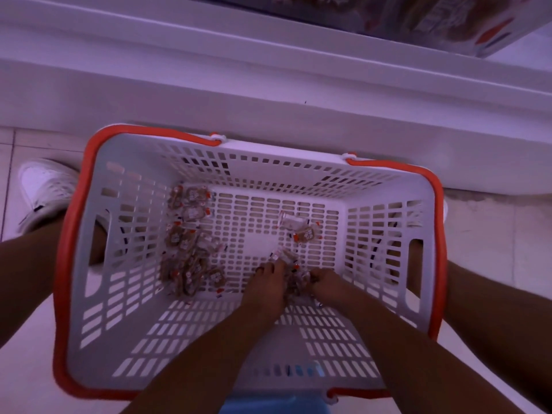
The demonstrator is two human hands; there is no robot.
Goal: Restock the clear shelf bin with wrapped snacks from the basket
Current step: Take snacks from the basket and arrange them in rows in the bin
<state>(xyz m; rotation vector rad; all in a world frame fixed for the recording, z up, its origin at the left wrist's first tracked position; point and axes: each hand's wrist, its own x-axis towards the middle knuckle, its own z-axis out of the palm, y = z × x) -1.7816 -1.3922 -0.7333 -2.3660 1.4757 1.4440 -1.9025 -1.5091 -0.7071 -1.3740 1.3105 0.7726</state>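
Both hands — among basket snacks

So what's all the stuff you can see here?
basket: one, white with red rim, on the floor.
snacks: many, brown in clear wrappers, mostly on the basket's left side, a few in the middle.
shelf: one, white, beyond the basket.
bin: one, clear, on the shelf, top right.
shoe: one, white, left of the basket.
left hand: in the basket, on snacks.
right hand: beside it, gathering snacks.
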